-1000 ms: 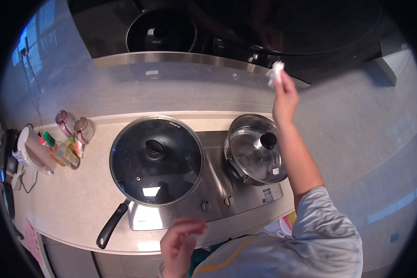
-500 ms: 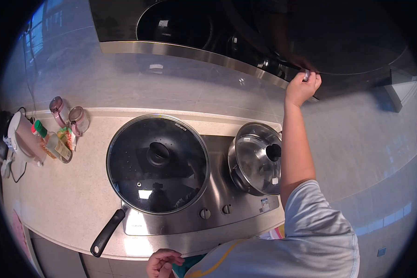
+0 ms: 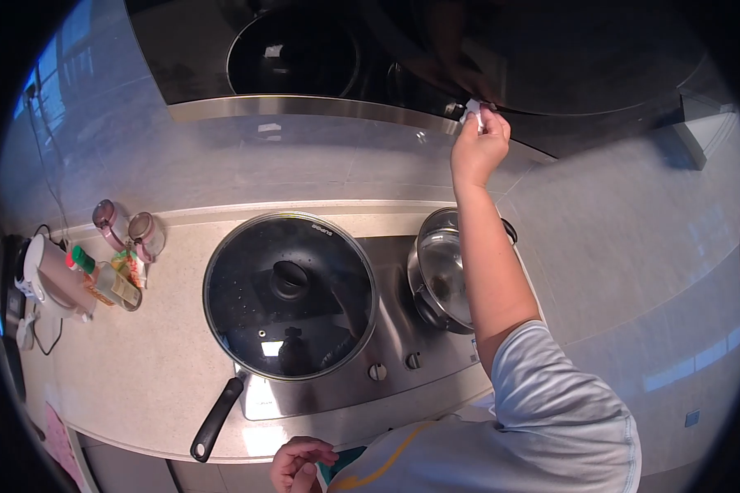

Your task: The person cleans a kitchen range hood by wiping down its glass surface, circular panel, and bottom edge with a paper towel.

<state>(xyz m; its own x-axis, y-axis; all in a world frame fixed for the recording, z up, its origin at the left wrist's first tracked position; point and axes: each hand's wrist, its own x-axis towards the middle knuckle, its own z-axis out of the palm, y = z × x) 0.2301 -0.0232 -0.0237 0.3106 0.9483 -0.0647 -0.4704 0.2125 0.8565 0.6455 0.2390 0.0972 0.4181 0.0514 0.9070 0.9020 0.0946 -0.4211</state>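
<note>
My right hand [image 3: 481, 148] reaches up to the lower edge of the dark glossy range hood [image 3: 419, 103]. Its fingers pinch a crumpled white tissue [image 3: 472, 110], which is against or very close to the hood's surface. Near my body at the bottom, my left hand [image 3: 302, 465] hangs in front of the counter edge with loosely bent fingers and nothing visible in them. Below the hood, a large black frying pan [image 3: 216, 419] under a glass lid [image 3: 329, 271] sits on the steel gas stove [image 3: 304, 403]. My right forearm partly covers a steel pot [image 3: 444, 275] with a glass lid.
At the counter's left stand a green-capped bottle [image 3: 117, 283], two lidded seasoning jars [image 3: 146, 234], a small packet [image 3: 130, 267] and a pale pink appliance [image 3: 53, 275] with a cord. Two knobs [image 3: 376, 372] are on the stove front. Grey tiles [image 3: 321, 164] cover the wall.
My right hand has moved left along the hood's lower edge, and more of the white tissue shows. My forearm now covers more of the steel pot. The view has shifted slightly.
</note>
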